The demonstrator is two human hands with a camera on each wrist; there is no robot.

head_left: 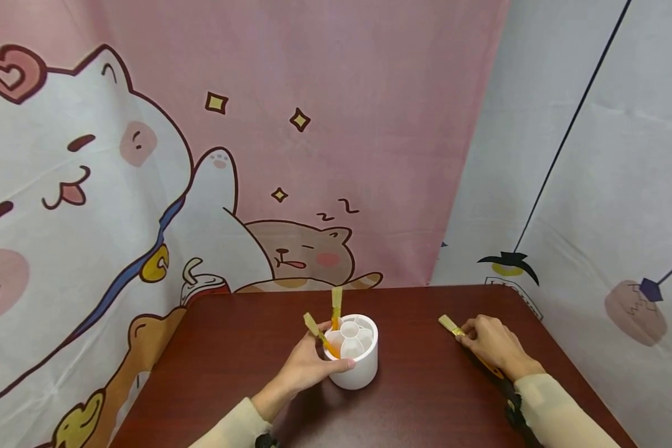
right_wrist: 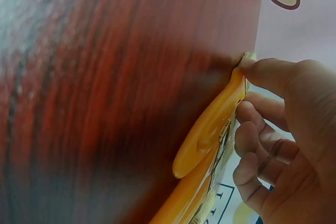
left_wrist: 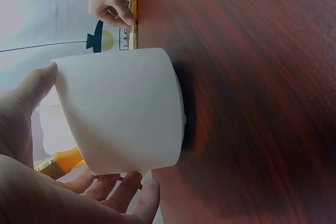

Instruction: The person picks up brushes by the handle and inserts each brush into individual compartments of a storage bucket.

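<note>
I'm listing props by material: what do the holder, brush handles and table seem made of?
Holder: probably plastic; evenly white, smooth, matte. Brush handles: plastic or painted wood; smooth, uniform orange leaves it open. Table: wood or laminate; reddish-brown grain, soft sheen.

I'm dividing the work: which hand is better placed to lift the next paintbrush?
Likely the right hand: it pinches a paintbrush near one end; the left hand holds the white brush holder.

Round white holder [head_left: 363, 368], two orange-handled brushes [head_left: 336, 301] inside
</note>
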